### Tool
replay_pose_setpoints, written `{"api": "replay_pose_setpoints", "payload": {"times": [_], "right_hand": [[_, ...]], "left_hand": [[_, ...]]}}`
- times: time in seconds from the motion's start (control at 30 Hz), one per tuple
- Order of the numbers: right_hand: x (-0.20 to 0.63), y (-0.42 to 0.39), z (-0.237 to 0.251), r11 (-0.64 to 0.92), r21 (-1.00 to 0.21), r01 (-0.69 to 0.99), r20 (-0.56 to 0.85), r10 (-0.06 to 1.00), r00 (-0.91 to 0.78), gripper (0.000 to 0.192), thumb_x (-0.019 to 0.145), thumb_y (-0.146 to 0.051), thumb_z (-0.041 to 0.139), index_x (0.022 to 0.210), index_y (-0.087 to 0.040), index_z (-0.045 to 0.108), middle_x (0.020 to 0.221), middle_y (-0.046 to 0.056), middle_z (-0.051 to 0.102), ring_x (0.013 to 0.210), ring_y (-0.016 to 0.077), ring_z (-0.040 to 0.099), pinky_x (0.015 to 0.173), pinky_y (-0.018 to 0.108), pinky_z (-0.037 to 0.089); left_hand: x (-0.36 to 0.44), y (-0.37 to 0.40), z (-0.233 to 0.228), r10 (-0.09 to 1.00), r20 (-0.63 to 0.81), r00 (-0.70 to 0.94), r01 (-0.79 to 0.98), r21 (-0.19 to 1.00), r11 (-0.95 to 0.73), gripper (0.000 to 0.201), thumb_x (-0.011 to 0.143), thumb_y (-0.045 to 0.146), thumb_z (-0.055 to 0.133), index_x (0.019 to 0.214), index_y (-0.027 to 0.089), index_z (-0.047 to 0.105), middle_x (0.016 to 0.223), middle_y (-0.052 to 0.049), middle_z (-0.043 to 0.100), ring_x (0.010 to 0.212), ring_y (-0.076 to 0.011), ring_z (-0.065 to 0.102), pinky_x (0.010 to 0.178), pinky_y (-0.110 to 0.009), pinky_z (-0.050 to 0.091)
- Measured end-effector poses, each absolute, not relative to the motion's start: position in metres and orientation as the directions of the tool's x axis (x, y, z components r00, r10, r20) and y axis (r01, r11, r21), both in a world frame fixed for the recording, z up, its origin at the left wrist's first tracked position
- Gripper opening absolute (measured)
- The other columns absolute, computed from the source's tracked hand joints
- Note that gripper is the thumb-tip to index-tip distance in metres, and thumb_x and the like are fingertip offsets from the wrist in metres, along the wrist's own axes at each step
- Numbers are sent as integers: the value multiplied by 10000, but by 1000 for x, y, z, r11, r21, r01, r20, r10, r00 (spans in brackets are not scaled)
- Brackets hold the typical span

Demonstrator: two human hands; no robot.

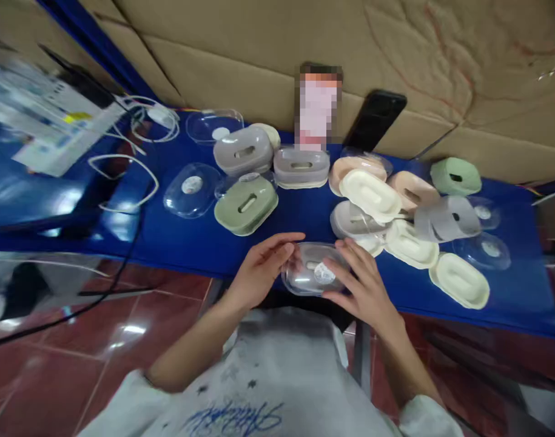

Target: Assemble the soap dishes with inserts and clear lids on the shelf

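My left hand [260,269] and my right hand [361,283] both hold a clear plastic lid [312,274] with a round white sticker, at the near edge of the blue table [304,212]. A grey part shows through the lid; I cannot tell if a base sits under it. Just beyond lie a green oval box [245,205], two grey boxes [243,150], and a heap of cream, pink and grey oval boxes and trays [370,194] to the right.
More clear lids [191,189] lie at the left and far right [481,250]. White cables [122,182] and a paper sheet [50,121] sit at the left. A black phone [375,119] leans on the cardboard wall [304,54]. Red tiled floor below.
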State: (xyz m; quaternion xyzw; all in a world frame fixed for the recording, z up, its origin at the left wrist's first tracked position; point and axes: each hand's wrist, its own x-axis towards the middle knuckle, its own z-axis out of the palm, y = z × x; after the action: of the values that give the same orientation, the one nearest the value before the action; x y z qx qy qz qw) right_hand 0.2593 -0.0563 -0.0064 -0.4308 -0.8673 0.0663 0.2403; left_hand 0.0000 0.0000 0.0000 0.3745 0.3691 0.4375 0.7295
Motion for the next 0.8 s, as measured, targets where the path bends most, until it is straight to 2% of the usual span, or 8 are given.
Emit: {"api": "replay_pose_setpoints", "payload": {"times": [0.1,0.2,0.3,0.4,0.47,0.5,0.63,0.8], "right_hand": [[255,-54,-10,614,-306,727,360,782,-509,847,985,-501,775,1701,-254,398,1691,169,500,1622,370,395,1240,589,477],[252,-54,-13,605,-278,746,388,781,-489,844,979,-475,787,1698,-239,412,1665,188,524,1598,385,429,1221,585,492],[251,-58,-15,591,-258,764,462,770,-440,776,1005,-494,749,1679,-247,456,1561,175,626,1509,375,535,1190,565,506],[250,-66,-16,527,-245,814,521,780,-348,646,1049,-460,698,1641,-274,519,1429,135,718,1383,338,637,1170,535,503],[250,-72,-17,494,-247,834,522,793,-315,612,1057,-457,688,1624,-281,542,1392,129,736,1341,331,660,1155,524,505],[250,-75,-18,488,-251,836,515,798,-312,614,1055,-467,689,1622,-282,545,1386,129,739,1328,329,667,1148,520,509],[253,-85,-25,493,-239,836,433,825,-363,723,1018,-475,745,1664,-282,483,1429,133,724,1354,327,658,1158,512,522],[257,-86,-28,560,-222,798,353,809,-470,759,1043,-255,711,1721,-231,371,1573,137,641,1555,318,504,1258,535,474]], "left_hand": [[4,0,-4,923,-195,332,-242,928,283,293,1069,437,692,1254,234,795,966,-37,785,796,-133,756,740,-248,631],[0,-3,-3,971,15,240,43,999,-26,272,1121,362,594,1283,248,780,1220,-82,781,1011,-178,775,876,-312,660],[-10,-7,-3,886,343,310,319,841,-437,354,1125,311,573,1464,301,675,1564,-104,612,1399,-263,642,1129,-442,600],[-18,-10,-11,721,423,548,357,662,-659,687,1060,523,666,1670,305,437,1703,-168,451,1569,-357,477,1247,-570,498],[-18,-11,-21,646,400,651,362,584,-726,854,1005,598,707,1715,290,346,1723,-200,412,1607,-392,417,1255,-601,481],[-18,-11,-26,623,387,680,370,553,-747,860,1006,571,716,1720,283,332,1726,-205,405,1616,-392,405,1251,-598,486],[-15,-12,-39,591,408,695,383,486,-786,736,1047,411,705,1690,248,388,1695,-202,450,1587,-351,456,1228,-545,526],[-18,-13,-43,588,500,636,385,454,-803,663,1004,452,760,1598,275,524,1508,-165,614,1431,-320,602,1128,-507,603]]}}
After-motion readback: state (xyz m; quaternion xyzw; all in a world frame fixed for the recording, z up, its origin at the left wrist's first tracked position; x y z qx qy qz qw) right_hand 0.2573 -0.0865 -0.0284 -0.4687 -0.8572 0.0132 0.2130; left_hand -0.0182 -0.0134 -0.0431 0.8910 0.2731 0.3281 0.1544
